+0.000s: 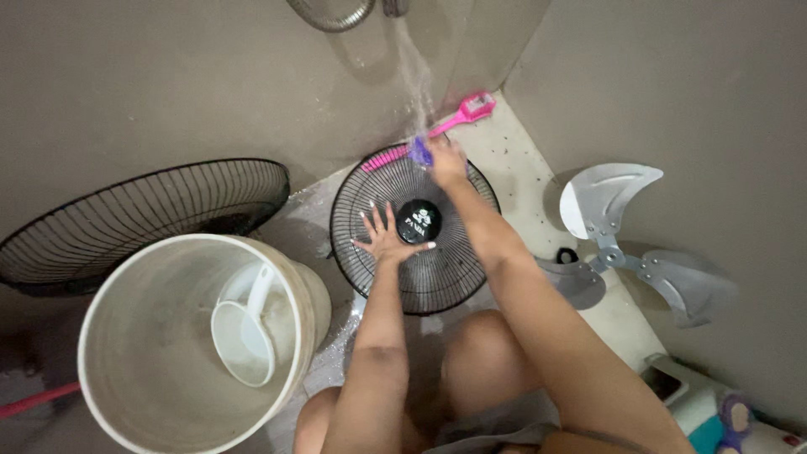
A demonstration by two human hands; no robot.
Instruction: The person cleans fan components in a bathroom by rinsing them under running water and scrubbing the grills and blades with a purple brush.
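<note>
A round black fan grille with a black centre cap lies on the wet floor in front of my knees. My left hand presses flat on it, fingers spread, beside the cap. My right hand reaches to the grille's far rim and grips a purple brush. Water streams down from a tap above onto that spot. A pink comb-like brush rests on the rim to the left of my right hand.
A second black grille leans against the wall at left. A large white bucket with a white dipper stands near left. A pink brush lies in the corner. Grey fan blades lean at the right wall.
</note>
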